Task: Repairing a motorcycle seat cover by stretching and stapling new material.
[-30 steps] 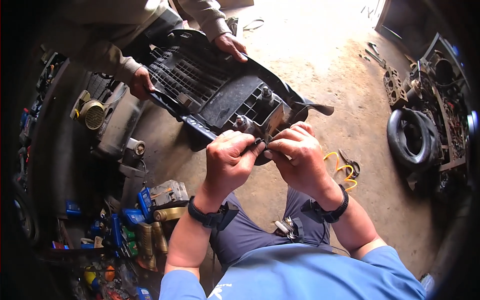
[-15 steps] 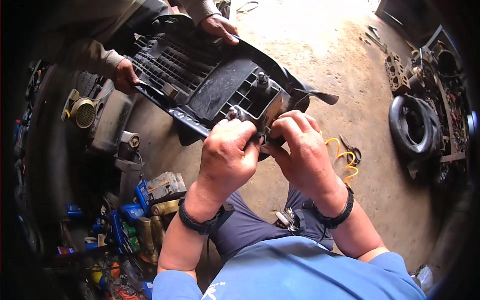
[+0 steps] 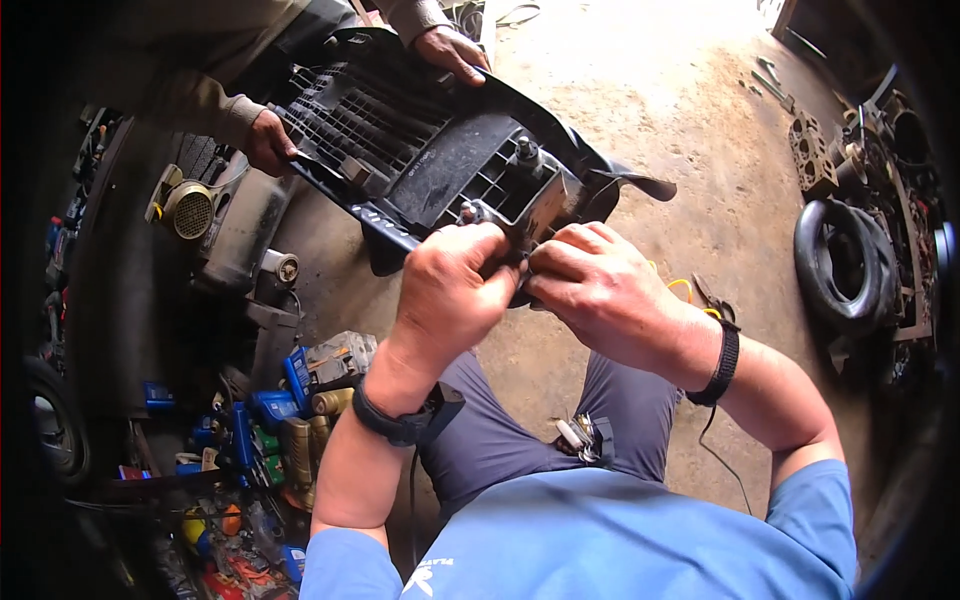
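A large black plastic panel [image 3: 450, 170], with a ribbed grid and two metal fittings, is held up at an angle. My left hand [image 3: 450, 290] is closed on its near end, thumb and fingers pinched beside the nearer fitting [image 3: 470, 211]. Just to its right, my right hand [image 3: 590, 280] pinches the same end, its fingertips almost meeting the left's. What exactly lies between the fingertips is hidden. A co-worker's two hands grip the panel's far part: one [image 3: 270, 140] on the left edge, the other [image 3: 450, 52] on the upper edge.
An engine block [image 3: 812, 150], a black inner tube [image 3: 835, 270] and scrap parts line the right side. Bottles [image 3: 275, 408], jugs and clutter fill the lower left, with machinery [image 3: 190, 210] above. Scissors [image 3: 705, 290] and a yellow coil lie on the concrete floor [image 3: 700, 130].
My hands and the panel's near end have moved up in the picture, away from my body. My right forearm has swung outward to the right. The co-worker's hands appear higher too.
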Tool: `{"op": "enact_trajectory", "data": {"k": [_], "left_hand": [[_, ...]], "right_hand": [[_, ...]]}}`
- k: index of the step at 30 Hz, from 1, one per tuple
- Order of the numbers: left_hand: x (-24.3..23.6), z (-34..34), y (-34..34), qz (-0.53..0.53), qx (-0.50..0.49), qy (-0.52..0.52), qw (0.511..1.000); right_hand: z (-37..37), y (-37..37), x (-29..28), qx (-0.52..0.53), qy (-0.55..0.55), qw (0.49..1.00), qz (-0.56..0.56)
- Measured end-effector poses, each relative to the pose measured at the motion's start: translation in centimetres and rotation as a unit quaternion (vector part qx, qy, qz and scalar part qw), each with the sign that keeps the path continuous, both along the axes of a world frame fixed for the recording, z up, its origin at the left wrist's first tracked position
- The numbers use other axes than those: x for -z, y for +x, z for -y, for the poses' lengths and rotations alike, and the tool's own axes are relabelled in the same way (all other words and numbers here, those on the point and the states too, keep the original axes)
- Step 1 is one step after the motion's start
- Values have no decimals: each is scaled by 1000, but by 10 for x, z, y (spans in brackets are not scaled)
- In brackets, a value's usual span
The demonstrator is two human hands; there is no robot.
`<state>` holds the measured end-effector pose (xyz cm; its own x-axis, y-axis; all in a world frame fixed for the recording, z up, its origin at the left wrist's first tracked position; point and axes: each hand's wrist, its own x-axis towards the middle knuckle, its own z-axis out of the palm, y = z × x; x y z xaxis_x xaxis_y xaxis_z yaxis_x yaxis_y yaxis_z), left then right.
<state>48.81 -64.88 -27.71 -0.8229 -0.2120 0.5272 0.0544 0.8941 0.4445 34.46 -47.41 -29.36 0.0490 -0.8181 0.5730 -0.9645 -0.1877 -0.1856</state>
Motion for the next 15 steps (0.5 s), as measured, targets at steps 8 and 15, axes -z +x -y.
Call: {"op": "enact_trajectory", "data": {"k": [8, 15], "left_hand": [[-29, 20, -3, 165, 32, 153, 974], [-19, 20, -5, 124, 34, 155, 979]], "right_hand": [[-2, 3, 2, -39, 16, 997, -61], [2, 6, 7, -33, -58, 994, -84]]}}
